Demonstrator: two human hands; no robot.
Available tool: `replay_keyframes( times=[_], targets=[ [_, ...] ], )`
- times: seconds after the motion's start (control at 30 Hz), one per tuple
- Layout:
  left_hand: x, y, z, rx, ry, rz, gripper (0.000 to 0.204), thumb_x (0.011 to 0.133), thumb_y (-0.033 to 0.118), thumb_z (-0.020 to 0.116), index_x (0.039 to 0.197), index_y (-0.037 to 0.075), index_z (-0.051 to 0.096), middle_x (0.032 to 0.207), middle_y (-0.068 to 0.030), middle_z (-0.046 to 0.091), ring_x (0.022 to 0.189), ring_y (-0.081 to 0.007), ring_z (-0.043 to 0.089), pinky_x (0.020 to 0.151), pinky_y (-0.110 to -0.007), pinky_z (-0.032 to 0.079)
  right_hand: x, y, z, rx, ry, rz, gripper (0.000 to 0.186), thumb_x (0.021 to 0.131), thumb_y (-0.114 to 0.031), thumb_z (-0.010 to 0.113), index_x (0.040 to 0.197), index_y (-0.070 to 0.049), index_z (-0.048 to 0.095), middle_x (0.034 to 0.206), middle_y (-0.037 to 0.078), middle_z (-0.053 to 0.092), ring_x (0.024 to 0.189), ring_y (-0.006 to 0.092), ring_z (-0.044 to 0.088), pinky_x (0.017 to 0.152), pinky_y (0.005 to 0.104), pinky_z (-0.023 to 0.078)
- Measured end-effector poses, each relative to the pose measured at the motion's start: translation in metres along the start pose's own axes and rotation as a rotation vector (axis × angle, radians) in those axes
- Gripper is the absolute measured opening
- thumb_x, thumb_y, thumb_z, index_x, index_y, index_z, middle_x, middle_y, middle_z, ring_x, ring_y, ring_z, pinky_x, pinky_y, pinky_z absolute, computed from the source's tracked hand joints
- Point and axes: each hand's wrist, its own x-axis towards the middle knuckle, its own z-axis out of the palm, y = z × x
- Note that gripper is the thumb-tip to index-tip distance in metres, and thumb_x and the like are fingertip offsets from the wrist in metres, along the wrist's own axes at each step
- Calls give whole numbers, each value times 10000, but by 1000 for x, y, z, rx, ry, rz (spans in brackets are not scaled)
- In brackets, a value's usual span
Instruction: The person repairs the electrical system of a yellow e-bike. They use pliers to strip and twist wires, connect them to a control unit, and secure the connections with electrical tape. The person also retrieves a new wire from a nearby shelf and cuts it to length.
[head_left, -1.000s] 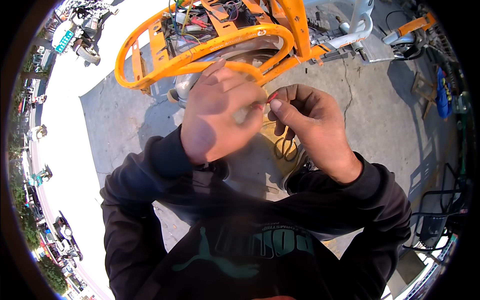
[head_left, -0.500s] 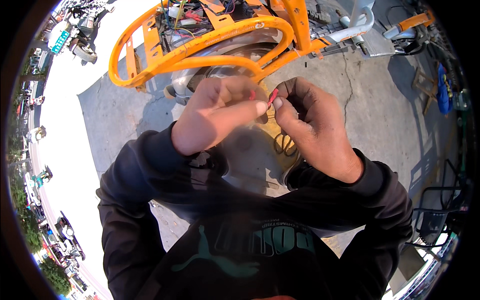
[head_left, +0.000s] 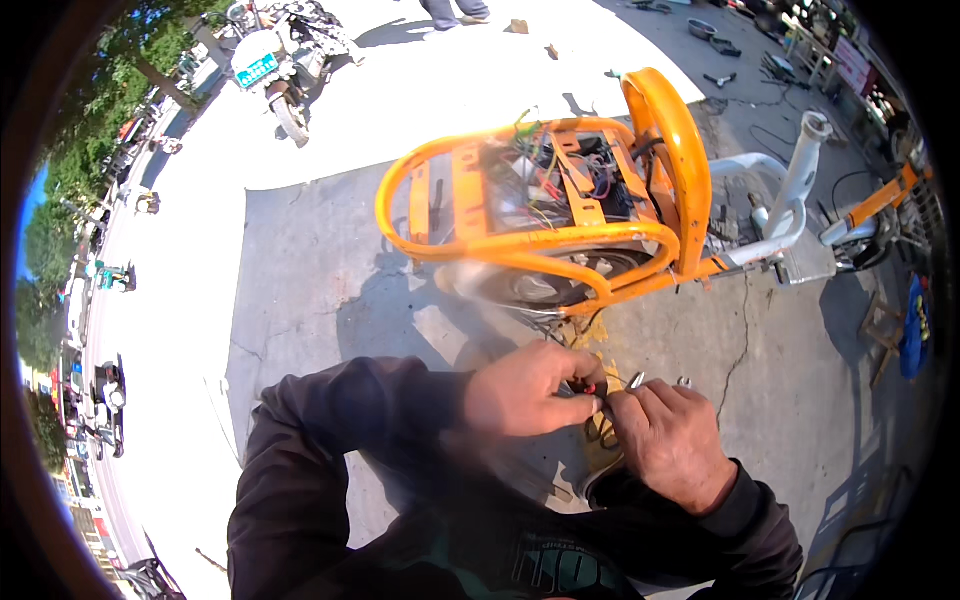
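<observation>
My left hand (head_left: 540, 390) is closed in a pinch on a small red piece (head_left: 590, 389), perhaps a bit of wire or tape; its kind is not clear. Against its fingertips my right hand (head_left: 668, 440) is closed too, thumb and forefinger pressed together. What the right fingers grip is hidden. Just beyond them shows a silvery metal tip (head_left: 637, 380). Dark loops like tool handles (head_left: 600, 432) lie on a yellow patch of ground below the hands.
Ahead stands an orange vehicle frame (head_left: 540, 243) with a wheel (head_left: 545, 285) and exposed colored wires (head_left: 550, 180). Its pale front tube (head_left: 790, 190) rises at the right. A parked motorcycle (head_left: 285, 70) is at the far left. A person's legs (head_left: 450, 12) show at the top.
The view has shifted up and left, showing more of the frame and ground beyond. My hands have come closer together, and the red piece is now mostly covered by fingers.
</observation>
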Motion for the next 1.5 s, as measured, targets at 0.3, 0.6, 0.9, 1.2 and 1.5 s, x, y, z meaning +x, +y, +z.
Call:
replay_keyframes(
  times=[0.3,0.6,0.9,1.2,1.5],
  targets=[
    [-26,-29,31,-31,-355,130,235,957,172,596,1079,-26,561,858,-254,640,820,-465,619,676,-488,485,-25,-28,5,456,-308,103,237,975,-244,648,943,-9,650,833,200,686,690,359,644,606,433,488],
    [-28,-17,24,-190,-422,112,179,972,176,587,1071,29,560,843,-182,659,798,-406,664,667,-463,507,-13,-25,-14,1134,-349,414,125,938,-79,665,890,36,665,694,144,622,612,220,636,551,363,468],
    [-23,-20,21,-398,-565,105,158,994,162,560,1050,14,566,855,-129,626,759,-309,626,678,-391,485,-26,-20,10,1356,-474,439,151,956,-102,701,1029,29,713,746,-1,654,721,56,545,624,277,479],
    [-8,-12,0,-364,-582,-127,117,1028,145,560,1012,28,564,684,-79,567,590,-242,558,579,-341,442,-20,7,20,1056,-312,180,210,949,-181,722,1059,-6,688,639,141,589,553,327,618,515,404,473],
    [-9,-19,6,-345,-586,-262,151,987,125,591,960,-1,513,554,-105,512,473,-219,493,492,-360,383,-39,5,22,811,-259,135,278,865,-192,775,799,-64,538,646,102,529,557,293,597,478,401,463]
  ],
)
